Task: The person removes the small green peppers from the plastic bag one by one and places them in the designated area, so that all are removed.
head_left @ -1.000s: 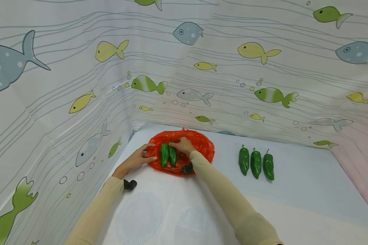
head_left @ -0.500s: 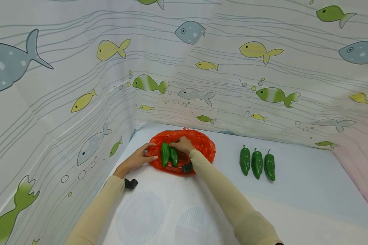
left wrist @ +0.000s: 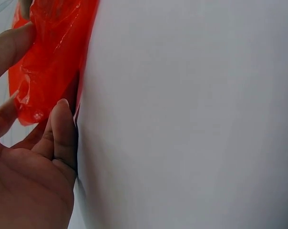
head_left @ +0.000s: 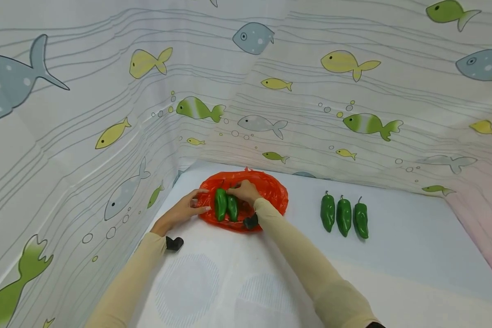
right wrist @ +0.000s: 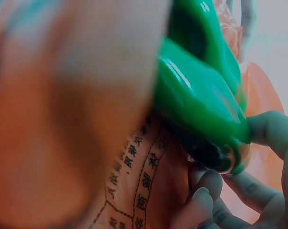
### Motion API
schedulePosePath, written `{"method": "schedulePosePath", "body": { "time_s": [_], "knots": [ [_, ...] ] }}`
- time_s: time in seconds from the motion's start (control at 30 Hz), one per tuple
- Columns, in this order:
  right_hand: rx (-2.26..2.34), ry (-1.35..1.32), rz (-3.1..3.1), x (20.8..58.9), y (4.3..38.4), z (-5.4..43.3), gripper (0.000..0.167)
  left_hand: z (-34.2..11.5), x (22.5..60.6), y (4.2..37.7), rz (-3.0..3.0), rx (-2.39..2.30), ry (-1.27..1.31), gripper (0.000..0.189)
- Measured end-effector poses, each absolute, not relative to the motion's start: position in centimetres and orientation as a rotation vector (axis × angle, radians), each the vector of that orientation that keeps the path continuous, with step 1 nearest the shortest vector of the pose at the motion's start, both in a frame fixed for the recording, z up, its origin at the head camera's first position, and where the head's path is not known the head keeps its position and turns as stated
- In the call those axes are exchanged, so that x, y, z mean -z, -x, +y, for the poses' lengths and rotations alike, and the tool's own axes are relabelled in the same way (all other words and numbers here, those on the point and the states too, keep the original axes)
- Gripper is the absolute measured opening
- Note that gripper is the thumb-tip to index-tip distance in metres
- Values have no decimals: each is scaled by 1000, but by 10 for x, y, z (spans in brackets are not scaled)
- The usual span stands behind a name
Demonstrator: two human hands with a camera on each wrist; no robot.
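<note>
A red plastic bag (head_left: 270,193) lies spread at the back left of the table, with two green peppers on it. The left pepper (head_left: 220,205) stands next to the right pepper (head_left: 232,208). My right hand (head_left: 246,192) pinches the right pepper near its stem end; in the right wrist view its fingers (right wrist: 277,133) close around one end of a glossy pepper (right wrist: 201,100). My left hand (head_left: 184,209) lies at the bag's left edge, fingers spread and apart from the peppers. In the left wrist view its fingers (left wrist: 13,45) touch the red plastic (left wrist: 53,71).
Three more green peppers (head_left: 344,216) lie in a row to the right on the white table (head_left: 295,241). Fish-patterned curtains (head_left: 311,105) stand behind and at both sides. Dark printed characters (right wrist: 146,183) show on the bag. A blurred shape fills the right wrist view's left side.
The head view has shifted slightly. Both hands stay in nearly the same places, with the right hand still on the same pepper.
</note>
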State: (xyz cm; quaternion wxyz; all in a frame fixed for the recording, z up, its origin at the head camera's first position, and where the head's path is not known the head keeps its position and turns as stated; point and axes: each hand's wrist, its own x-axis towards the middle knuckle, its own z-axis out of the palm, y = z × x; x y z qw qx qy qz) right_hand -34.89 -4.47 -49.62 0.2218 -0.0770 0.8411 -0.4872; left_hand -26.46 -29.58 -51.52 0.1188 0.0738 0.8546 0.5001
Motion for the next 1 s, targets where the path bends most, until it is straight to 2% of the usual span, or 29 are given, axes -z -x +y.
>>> {"method": "schedulePosePath", "body": {
  "time_s": [0.27,0.63,1.0],
  "knots": [
    [1448,243,2327,490,352,-37,35,-297,513,266,2495,-1485,-241,66],
    [1584,252,2253,481,344,-31,41,-298,514,263,2487,-1488,-215,67],
    [1628,253,2156,475,340,-18,37,-297,515,261,2504,-1484,-220,66]
  ]
}}
